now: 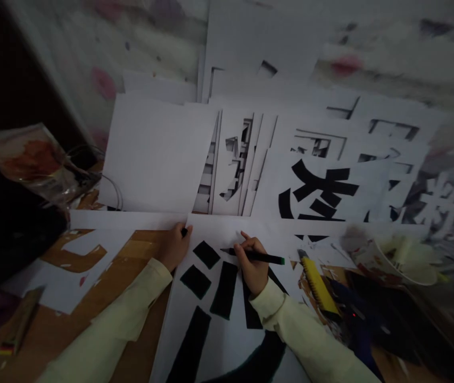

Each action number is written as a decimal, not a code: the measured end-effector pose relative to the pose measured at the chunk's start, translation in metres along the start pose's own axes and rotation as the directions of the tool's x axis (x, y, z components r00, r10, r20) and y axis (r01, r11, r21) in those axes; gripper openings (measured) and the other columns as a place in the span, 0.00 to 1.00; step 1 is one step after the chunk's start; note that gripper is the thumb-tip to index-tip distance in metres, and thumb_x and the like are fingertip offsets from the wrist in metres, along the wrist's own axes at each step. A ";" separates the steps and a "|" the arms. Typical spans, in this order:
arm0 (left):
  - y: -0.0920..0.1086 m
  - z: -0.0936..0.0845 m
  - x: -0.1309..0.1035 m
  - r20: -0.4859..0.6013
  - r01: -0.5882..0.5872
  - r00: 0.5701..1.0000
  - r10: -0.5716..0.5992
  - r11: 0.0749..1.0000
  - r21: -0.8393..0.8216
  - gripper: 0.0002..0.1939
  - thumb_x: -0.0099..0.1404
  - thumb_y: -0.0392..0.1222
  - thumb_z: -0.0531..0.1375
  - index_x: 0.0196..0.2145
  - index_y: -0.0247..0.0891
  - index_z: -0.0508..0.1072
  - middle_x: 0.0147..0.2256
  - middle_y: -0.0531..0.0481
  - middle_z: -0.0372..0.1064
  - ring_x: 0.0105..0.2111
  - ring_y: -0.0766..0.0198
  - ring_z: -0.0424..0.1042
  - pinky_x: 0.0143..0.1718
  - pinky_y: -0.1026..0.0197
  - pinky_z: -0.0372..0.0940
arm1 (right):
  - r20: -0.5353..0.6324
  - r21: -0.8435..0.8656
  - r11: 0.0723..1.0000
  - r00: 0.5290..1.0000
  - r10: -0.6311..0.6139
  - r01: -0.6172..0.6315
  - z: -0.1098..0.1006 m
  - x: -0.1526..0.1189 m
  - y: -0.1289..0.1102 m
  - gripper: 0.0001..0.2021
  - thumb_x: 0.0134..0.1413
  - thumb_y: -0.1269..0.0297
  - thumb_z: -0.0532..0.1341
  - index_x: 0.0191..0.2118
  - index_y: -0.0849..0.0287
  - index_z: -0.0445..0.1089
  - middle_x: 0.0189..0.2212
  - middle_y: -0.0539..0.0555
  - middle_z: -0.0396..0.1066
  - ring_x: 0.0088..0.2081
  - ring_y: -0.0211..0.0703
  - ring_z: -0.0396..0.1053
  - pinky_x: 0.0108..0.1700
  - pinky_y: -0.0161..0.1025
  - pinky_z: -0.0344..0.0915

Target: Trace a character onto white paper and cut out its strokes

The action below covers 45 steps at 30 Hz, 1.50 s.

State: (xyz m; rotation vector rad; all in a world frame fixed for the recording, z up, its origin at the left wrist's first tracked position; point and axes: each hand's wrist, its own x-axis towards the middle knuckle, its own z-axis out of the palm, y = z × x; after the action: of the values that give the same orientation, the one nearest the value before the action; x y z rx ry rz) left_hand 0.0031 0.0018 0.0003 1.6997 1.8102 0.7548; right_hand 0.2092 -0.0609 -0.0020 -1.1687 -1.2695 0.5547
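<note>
My right hand (254, 271) grips the marker (264, 257) over the sheet (214, 227) on the counter (142, 246); my left hand (174, 247), apart, pinches a dark piece (184, 232). Several shapes (224, 289) are solid black; what's left, I can't tell.

a white character (446, 207) at right reads 粉; black strokes (224, 290) on paper (221, 343) are unreadable

Right hand (255, 268) holds black pen (264, 257), green end, over white paper (227, 343) with black shapes; left hand (174, 248) at paper's edge, small black piece (184, 232) in fingers. Yellow cutter (319, 287) at right.
</note>
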 end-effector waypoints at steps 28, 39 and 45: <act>0.017 -0.012 -0.020 0.042 -0.071 0.997 0.058 0.892 0.447 0.21 0.73 0.50 0.47 0.43 0.31 0.73 0.41 0.31 0.77 0.43 0.43 0.77 0.40 0.54 0.65 | 0.073 -0.190 0.981 0.996 0.050 -0.035 -0.156 -0.143 -0.086 0.16 0.66 0.51 0.56 0.49 0.50 0.76 0.38 0.54 0.82 0.41 0.46 0.80 0.45 0.40 0.77; 0.089 -0.052 -0.147 0.076 -0.371 0.925 0.372 0.846 0.383 0.19 0.72 0.54 0.49 0.27 0.42 0.64 0.27 0.50 0.72 0.29 0.58 0.71 0.32 0.60 0.55 | -0.234 0.090 0.996 0.972 0.035 -0.014 -0.166 -0.152 -0.112 0.18 0.62 0.49 0.60 0.27 0.54 0.75 0.20 0.50 0.71 0.29 0.43 0.74 0.31 0.35 0.70; 0.122 -0.021 -0.212 0.276 -0.493 0.869 0.412 0.777 0.391 0.17 0.70 0.43 0.51 0.23 0.41 0.55 0.24 0.51 0.66 0.26 0.61 0.66 0.29 0.59 0.47 | -0.201 -0.048 0.986 0.966 -0.163 0.157 -0.155 -0.160 -0.149 0.10 0.60 0.56 0.63 0.29 0.49 0.77 0.22 0.49 0.76 0.39 0.47 0.79 0.40 0.37 0.73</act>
State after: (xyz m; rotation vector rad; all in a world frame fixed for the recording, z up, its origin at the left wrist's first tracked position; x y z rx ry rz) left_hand 0.0859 -0.2042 0.1045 2.4861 1.5365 0.3477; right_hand 0.2688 -0.3088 0.0803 -1.1071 -1.1853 0.2878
